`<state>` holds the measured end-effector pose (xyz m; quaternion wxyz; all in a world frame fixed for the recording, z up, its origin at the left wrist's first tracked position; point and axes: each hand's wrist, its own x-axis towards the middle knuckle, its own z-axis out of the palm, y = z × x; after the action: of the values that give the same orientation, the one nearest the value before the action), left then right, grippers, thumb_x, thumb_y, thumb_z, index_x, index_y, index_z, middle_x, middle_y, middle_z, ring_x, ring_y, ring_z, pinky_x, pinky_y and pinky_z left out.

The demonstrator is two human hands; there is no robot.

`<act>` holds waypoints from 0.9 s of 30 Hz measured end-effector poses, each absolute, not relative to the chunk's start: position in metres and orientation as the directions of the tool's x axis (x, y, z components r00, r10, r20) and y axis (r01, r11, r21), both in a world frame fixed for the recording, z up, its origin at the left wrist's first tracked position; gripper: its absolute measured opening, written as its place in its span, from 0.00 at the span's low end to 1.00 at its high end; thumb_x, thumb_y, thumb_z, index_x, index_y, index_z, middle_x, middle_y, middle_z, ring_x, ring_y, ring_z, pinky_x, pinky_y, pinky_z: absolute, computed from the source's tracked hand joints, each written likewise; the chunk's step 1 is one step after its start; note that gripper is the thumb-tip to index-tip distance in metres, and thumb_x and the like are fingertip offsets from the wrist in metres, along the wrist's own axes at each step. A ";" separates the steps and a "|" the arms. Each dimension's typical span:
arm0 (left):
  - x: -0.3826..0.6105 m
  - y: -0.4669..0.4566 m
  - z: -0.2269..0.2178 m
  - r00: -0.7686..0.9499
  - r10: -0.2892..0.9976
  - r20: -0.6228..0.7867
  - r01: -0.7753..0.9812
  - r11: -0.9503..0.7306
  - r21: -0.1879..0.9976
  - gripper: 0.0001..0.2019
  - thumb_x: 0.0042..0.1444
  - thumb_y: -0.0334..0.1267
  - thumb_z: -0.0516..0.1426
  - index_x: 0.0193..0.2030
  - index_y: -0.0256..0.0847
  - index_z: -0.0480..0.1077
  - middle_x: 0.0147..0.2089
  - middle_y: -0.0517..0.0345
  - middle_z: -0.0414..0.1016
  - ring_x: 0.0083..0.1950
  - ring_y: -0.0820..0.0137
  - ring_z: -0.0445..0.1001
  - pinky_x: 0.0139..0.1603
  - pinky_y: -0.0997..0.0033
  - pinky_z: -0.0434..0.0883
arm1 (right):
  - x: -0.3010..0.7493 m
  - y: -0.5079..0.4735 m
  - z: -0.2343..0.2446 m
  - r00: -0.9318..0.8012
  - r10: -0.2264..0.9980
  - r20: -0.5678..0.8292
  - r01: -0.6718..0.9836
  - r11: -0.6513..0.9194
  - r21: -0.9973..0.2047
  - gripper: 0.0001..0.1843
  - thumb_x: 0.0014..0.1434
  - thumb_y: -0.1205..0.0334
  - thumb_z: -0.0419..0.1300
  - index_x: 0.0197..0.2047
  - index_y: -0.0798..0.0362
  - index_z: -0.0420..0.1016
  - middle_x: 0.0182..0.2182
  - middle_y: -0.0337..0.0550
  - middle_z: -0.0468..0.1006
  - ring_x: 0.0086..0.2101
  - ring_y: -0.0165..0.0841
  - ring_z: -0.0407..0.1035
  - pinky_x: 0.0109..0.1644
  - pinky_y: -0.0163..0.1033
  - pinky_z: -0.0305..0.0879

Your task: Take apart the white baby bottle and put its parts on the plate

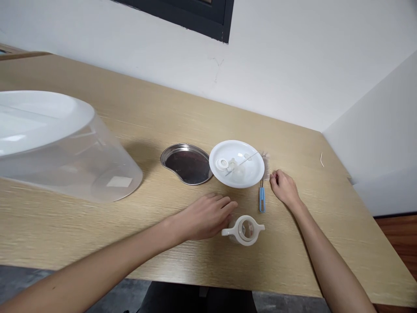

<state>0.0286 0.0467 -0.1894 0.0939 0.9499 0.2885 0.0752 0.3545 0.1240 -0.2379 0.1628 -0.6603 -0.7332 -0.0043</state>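
My left hand rests on the pale wood table, fingers lightly curled, holding nothing. Just below its fingertips lies a white two-handled ring-shaped plastic piece with a round see-through centre. My right hand sits empty beside a bottle brush with a blue handle, its fingertips close to the pale bristles. Those bristles partly hide behind a white plate. On the plate lie a small white ring, other white parts and a thin wire-like stem.
A steel kidney dish stands left of the plate. Further left, a large transparent tub lies on its side with a white lid. A small white curl lies near the table's far right corner, against white walls.
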 end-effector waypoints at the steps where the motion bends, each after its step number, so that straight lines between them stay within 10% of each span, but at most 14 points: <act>1: 0.028 0.047 -0.188 0.818 0.567 0.096 0.538 -0.813 0.223 0.05 0.68 0.32 0.54 0.49 0.37 0.66 0.41 0.52 0.73 0.39 0.59 0.73 0.40 0.61 0.68 | 0.355 0.124 -0.238 -0.074 0.967 0.243 0.970 0.127 -0.209 0.11 0.68 0.56 0.48 0.34 0.49 0.61 0.31 0.44 0.74 0.33 0.38 0.66 0.38 0.40 0.53; 27: 0.019 0.044 -0.170 0.626 0.427 0.652 0.410 -0.892 0.190 0.09 0.66 0.27 0.48 0.51 0.37 0.63 0.38 0.54 0.76 0.34 0.66 0.72 0.34 0.66 0.69 | 0.359 0.122 -0.238 -0.086 0.965 0.247 0.975 0.132 -0.178 0.11 0.67 0.55 0.48 0.34 0.50 0.62 0.31 0.46 0.74 0.31 0.38 0.65 0.36 0.41 0.52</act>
<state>0.0191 0.0435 -0.1704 0.0116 0.9017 0.2321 0.3647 0.3586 0.1220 -0.2383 0.1529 -0.6585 -0.7367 -0.0161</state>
